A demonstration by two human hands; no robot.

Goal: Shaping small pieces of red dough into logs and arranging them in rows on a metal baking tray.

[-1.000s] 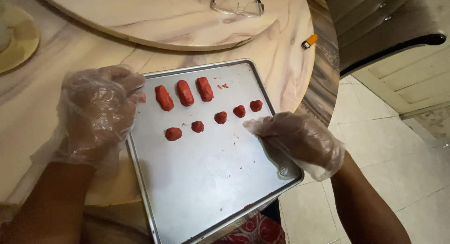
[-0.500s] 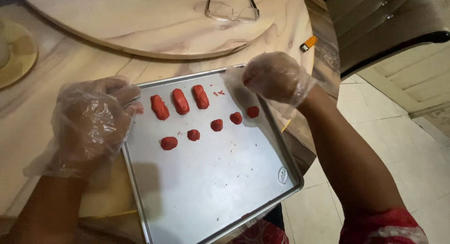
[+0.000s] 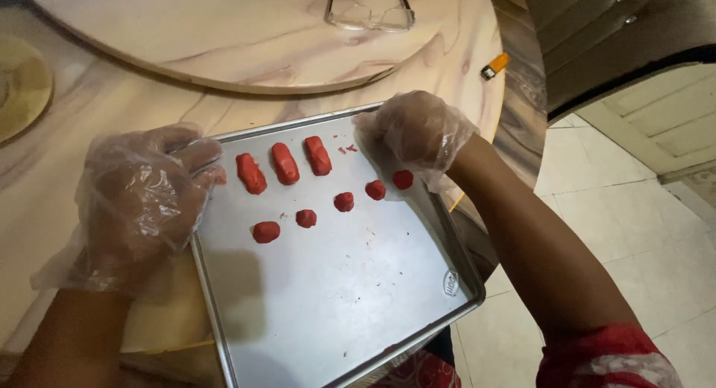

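A metal baking tray (image 3: 335, 284) lies on a marble-look table. On it sit three oblong red dough pieces (image 3: 284, 163) in a row and several small red dough balls (image 3: 344, 202) below them. My left hand (image 3: 142, 198), in a clear plastic glove, rests on the tray's left rim with fingers spread. My right hand (image 3: 414, 134), also gloved, hovers over the tray's top right corner, fingers curled, next to the rightmost ball (image 3: 403, 179). Whether it pinches any dough is hidden.
A round raised turntable (image 3: 224, 38) fills the table's back, with a pair of glasses (image 3: 369, 11) on it. A small orange lighter (image 3: 494, 65) lies near the right table edge. A yellowish plate (image 3: 22, 82) is at far left. Tiled floor lies to the right.
My right hand has moved from the tray's right edge up to its top right corner. The left hand stays on the left rim. The view has shifted slightly.
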